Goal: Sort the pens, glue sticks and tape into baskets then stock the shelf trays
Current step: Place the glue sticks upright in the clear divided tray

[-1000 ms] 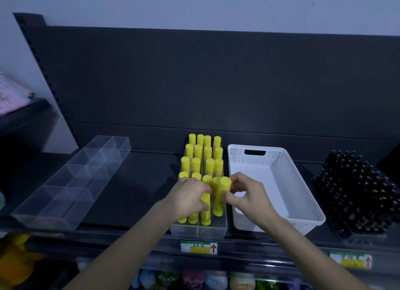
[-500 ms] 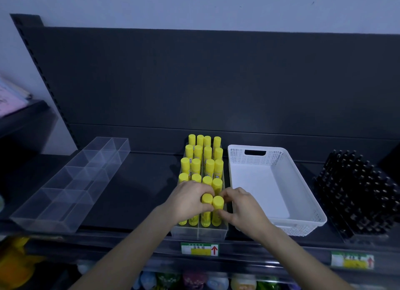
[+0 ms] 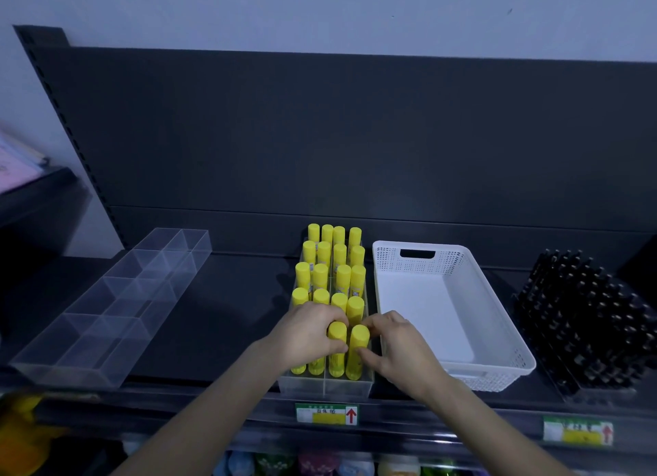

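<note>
The glue sticks (image 3: 330,280) stand upright in rows in the clear tray (image 3: 325,386) at the middle of the shelf (image 3: 220,315), nearly filling it. The left hand (image 3: 309,333) has its grip curled round the front ones. The right hand (image 3: 401,347) pinches the front right stick (image 3: 357,351), apparently seating it. The white basket (image 3: 497,315) just beside is empty. Pens (image 3: 583,319) look stocked at right, and the divided tray (image 3: 106,305) at left holds nothing, so filling it seems left to do.
</note>
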Demonstrator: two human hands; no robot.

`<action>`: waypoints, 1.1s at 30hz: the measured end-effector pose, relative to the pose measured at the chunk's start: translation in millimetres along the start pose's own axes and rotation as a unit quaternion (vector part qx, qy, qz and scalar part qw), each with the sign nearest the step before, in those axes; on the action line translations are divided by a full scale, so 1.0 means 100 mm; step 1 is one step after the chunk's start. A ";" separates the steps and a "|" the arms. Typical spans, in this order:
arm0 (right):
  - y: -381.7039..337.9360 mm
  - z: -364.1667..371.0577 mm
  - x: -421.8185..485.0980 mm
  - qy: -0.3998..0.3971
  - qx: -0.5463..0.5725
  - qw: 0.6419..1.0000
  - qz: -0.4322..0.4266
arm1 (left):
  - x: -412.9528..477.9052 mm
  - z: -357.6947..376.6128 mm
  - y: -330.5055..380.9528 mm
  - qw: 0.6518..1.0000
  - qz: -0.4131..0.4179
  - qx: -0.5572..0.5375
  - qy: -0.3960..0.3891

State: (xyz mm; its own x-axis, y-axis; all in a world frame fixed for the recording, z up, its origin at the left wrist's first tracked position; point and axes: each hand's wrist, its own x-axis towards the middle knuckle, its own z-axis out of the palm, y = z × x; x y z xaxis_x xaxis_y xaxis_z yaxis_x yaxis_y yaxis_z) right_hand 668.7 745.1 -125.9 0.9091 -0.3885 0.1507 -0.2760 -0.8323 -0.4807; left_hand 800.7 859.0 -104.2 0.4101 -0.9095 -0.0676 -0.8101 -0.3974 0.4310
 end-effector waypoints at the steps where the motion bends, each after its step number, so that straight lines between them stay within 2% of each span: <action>1: 0.00 0.00 0.00 0.000 0.003 1.000 0.000 | 0.00 0.00 0.00 1.000 0.000 0.006 -0.001; 25: 0.01 -0.02 -0.01 0.008 0.039 0.999 0.013 | -0.04 -0.01 0.02 1.000 0.004 0.017 0.012; 30: 0.09 -0.11 -0.05 0.040 0.081 0.996 0.017 | -0.05 -0.09 0.07 0.999 0.011 0.020 0.043; 33: 0.26 -0.25 -0.12 0.071 0.084 0.993 0.038 | -0.04 -0.11 0.19 0.994 0.009 0.000 0.106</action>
State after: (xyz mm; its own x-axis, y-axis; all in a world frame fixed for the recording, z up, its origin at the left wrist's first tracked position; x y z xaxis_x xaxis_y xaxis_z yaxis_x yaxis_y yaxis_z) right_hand 642.8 718.1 -118.1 0.8317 -0.5086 0.2228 -0.2751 -0.7260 -0.6303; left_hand 788.5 856.3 -86.3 0.4753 -0.8699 0.1320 -0.8178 -0.3814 0.4311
